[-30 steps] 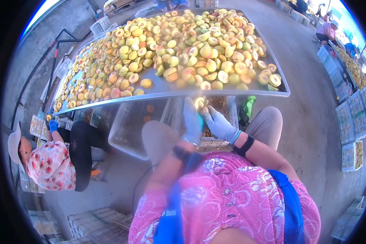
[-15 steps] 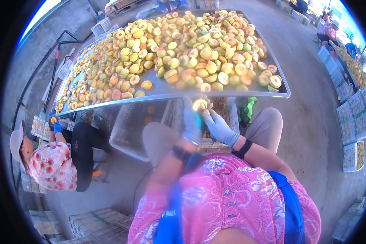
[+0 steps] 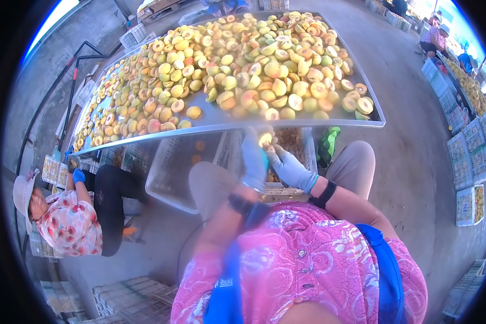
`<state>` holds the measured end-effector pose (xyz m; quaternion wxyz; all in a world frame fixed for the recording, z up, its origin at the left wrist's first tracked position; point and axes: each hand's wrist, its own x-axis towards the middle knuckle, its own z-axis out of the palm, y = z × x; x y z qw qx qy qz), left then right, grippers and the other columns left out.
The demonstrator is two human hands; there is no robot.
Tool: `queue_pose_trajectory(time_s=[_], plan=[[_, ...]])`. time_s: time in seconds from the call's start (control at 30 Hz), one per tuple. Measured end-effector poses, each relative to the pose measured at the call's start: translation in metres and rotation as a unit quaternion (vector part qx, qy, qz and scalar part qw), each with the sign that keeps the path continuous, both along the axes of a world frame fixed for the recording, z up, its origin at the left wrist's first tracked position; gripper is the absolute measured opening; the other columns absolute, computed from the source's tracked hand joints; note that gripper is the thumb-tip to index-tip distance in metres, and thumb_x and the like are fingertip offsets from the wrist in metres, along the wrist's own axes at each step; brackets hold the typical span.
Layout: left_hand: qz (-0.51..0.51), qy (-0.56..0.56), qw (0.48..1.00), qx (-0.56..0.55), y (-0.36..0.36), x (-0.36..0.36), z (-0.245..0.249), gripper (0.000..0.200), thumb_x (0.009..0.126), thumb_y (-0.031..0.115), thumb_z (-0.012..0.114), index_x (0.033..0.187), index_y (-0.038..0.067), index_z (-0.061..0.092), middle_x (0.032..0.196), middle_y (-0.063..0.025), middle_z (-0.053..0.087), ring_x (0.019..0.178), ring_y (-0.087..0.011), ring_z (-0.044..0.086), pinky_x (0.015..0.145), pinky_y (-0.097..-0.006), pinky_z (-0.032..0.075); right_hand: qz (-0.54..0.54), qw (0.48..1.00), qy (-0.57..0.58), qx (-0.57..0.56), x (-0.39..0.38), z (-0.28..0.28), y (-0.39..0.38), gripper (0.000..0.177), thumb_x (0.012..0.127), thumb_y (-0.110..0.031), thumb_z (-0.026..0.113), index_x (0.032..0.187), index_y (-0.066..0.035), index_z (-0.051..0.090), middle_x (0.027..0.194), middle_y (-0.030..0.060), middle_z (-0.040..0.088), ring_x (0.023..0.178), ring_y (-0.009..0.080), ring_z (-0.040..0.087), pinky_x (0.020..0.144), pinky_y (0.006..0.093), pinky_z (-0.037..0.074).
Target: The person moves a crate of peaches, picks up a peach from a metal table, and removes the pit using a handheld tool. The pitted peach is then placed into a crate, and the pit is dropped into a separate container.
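In front of me, below the table's near edge, my gloved left hand (image 3: 254, 164) is closed around a yellow peach half (image 3: 265, 140), its cut side showing. My right hand (image 3: 292, 170), also gloved, reaches in from the right with fingers pinched together against the fruit. What those fingers grip is too small and blurred to make out. Just above both hands is the metal table (image 3: 227, 127), heaped with yellow-green peach halves (image 3: 278, 89). Under the hands stands a crate (image 3: 311, 156) with brownish bits in it.
A translucent tub (image 3: 170, 202) sits left of my knees. On the left a co-worker (image 3: 70, 221) in a floral shirt handles fruit at the table corner. A green bag (image 3: 328, 147) hangs by my right knee. Stacked crates (image 3: 466, 156) line the right side, with other people beyond.
My hands stay almost in place, shifting slightly around the peach half. The co-worker on the left has turned their head a little.
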<state>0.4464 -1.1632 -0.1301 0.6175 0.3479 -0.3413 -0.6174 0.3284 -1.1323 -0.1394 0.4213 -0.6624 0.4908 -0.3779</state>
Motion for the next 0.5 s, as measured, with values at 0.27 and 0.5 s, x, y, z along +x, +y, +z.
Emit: queue_pose_trajectory(time_s=[0.27,0.5], plan=[[-0.048,-0.081,0.996,0.007,-0.004,0.007,-0.005,0.064,0.096,0.059,0.039,0.087,0.001,0.063,0.081,-0.0118,0.065,0.072,-0.0205,0.063,0.068,-0.0317,0.053,0.085,0.987,-0.017,0.135,-0.008,0.014,0.004,0.054,0.101,-0.046,0.033,0.114,0.002,0.055,0.099,0.0204,0.064,0.093,0.0312,0.062,0.085,0.041,0.046],[-0.141,-0.097,0.985,0.036,-0.003,0.019,0.004,0.063,0.1,0.053,0.038,0.084,-0.001,0.066,0.077,-0.0101,0.066,0.069,-0.0161,0.063,0.069,-0.0276,0.052,0.18,0.939,-0.151,0.251,-0.022,0.01,-0.002,0.045,0.099,-0.049,0.043,0.108,-0.005,0.048,0.061,-0.0009,0.044,0.035,0.0087,0.039,0.03,0.0234,0.032]])
